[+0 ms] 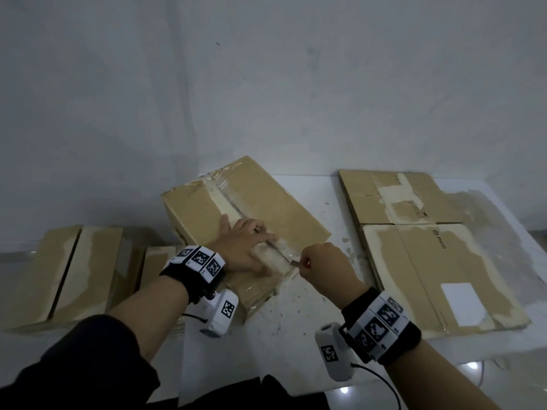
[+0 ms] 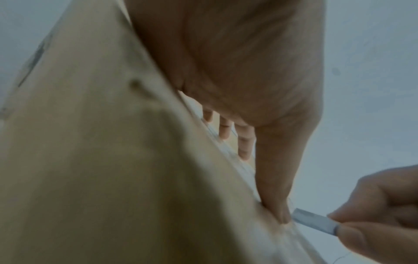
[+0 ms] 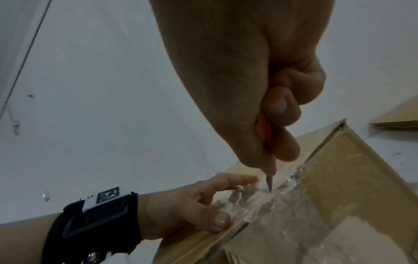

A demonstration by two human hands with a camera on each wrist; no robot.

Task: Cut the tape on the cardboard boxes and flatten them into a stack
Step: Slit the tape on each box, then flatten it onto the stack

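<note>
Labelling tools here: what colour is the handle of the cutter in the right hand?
Orange-red, a sliver between the fingers of the right hand; cutter shows best in the right wrist view.

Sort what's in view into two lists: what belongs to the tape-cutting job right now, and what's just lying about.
In use:
- taped box, on the white table
- tape along its seam
- blade, pinched in the right hand, at the near end of the seam
- left hand, pressing flat on the box top

Lying about:
- flattened cardboard, on the right
- boxes off the table's left side
</note>
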